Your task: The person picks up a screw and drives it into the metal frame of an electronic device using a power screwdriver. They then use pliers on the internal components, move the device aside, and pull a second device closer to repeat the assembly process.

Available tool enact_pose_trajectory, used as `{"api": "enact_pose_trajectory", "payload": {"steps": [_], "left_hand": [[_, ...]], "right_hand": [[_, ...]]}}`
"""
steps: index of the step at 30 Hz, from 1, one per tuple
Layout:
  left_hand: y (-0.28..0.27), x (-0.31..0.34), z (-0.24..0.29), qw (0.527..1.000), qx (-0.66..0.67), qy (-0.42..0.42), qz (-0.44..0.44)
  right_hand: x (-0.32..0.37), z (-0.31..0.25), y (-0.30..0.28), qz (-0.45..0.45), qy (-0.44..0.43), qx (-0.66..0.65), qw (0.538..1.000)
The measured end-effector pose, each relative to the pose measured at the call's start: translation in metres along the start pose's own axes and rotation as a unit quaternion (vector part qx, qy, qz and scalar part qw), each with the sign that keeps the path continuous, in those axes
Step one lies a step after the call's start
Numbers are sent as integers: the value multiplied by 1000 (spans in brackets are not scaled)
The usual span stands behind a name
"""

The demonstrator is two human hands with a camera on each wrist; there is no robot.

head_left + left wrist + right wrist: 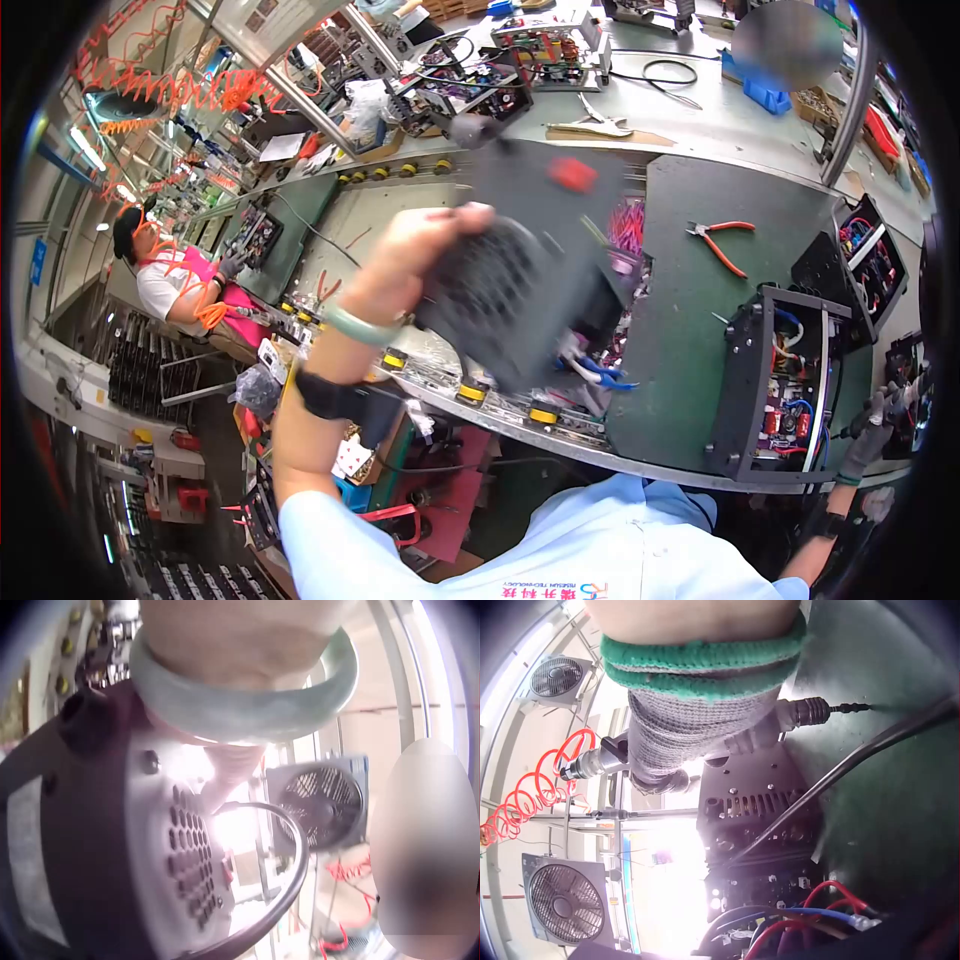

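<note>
Bare and with a pale bangle at its wrist, the left hand (400,255) grips the top edge of a black vented metal unit (500,290), which hangs tilted and blurred above the bench. In the left wrist view the unit's perforated panel (191,859) lies below the hand (236,769), whose fingers are mostly hidden. A grey knitted glove with a green cuff covers the right hand (697,735), which grips a power screwdriver (806,712) joined to a coiled red hose. At the far right in the head view, the right hand (868,445) is beside an open black unit (785,390).
Red-handled pliers (728,240) lie on the green mat (690,300). Another open unit (868,265) stands at the right. A rail with yellow-black rollers (472,390) runs along the bench. Across it are more assemblies (550,50). A worker in pink (190,280) sits at the left.
</note>
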State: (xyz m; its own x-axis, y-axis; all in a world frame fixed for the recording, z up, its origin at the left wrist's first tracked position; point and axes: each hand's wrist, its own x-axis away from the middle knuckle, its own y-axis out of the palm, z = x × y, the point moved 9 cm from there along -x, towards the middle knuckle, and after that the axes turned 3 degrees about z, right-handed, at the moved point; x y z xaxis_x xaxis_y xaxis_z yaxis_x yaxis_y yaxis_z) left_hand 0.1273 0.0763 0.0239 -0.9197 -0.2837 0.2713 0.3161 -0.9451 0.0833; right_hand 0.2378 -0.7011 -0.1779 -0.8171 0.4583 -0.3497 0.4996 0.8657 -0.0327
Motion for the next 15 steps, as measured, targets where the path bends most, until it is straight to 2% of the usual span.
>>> {"api": "enact_pose_trajectory", "payload": {"steps": [1,5,7,9,11,12,13,15], "left_hand": [[-42,0,5,998,58,-19,22],[-217,6,8,977,37,4,209],[-263,13,19,926,-116,97,346],[-344,-19,-21,856,-234,184,423],[-323,-31,-35,728,-490,208,431],[-348,-45,-61,690,-551,175,436],[-352,-46,-79,675,-579,98,447],[-378,-60,-122,701,-610,64,363]], "right_hand": [[-3,5,-1,3,6,-7,1000],[-6,8,-2,-15,7,10,1000],[-5,8,0,-25,16,14,999],[-3,7,0,-29,22,20,999],[-3,7,-8,-7,20,22,1000],[-3,11,-8,-33,39,-27,998],[0,9,-10,-57,56,-70,994],[23,-46,7,7,-55,104,993]]}}
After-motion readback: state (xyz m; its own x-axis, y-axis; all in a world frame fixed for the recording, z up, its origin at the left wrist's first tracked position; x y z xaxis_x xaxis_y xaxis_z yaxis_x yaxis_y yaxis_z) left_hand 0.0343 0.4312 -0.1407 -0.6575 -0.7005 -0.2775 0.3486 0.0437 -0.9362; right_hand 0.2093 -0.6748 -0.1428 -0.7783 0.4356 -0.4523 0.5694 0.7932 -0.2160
